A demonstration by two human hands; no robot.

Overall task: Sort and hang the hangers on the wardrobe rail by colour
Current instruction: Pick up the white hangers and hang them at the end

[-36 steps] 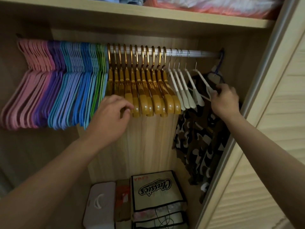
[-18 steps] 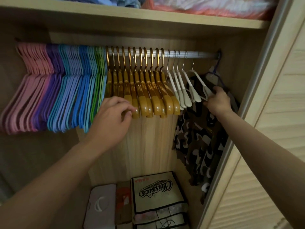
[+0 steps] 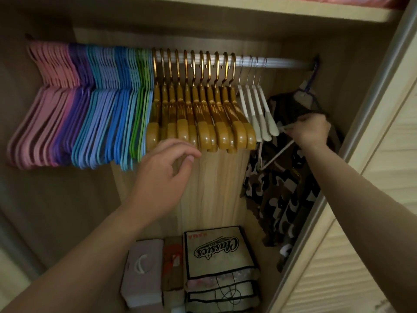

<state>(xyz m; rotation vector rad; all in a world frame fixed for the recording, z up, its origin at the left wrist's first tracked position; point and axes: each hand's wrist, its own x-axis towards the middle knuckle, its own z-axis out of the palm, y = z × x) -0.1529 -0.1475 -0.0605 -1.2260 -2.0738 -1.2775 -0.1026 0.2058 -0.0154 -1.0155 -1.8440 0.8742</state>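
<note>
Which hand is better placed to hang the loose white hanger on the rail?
Right. The right hand already grips the white hanger beside the hung white hangers; the left hand hovers empty below the wooden hangers.

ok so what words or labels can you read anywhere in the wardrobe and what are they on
"Classics": black script on the white storage bag on the wardrobe floor.
Red letters along that bag's top edge: too blurred to read.
Small yellow print on the camouflage garment: too small to read.
Orange packet beside the bag: print unreadable.

home wardrobe: rail point(image 3: 279, 62), hangers point(image 3: 198, 114)
</note>
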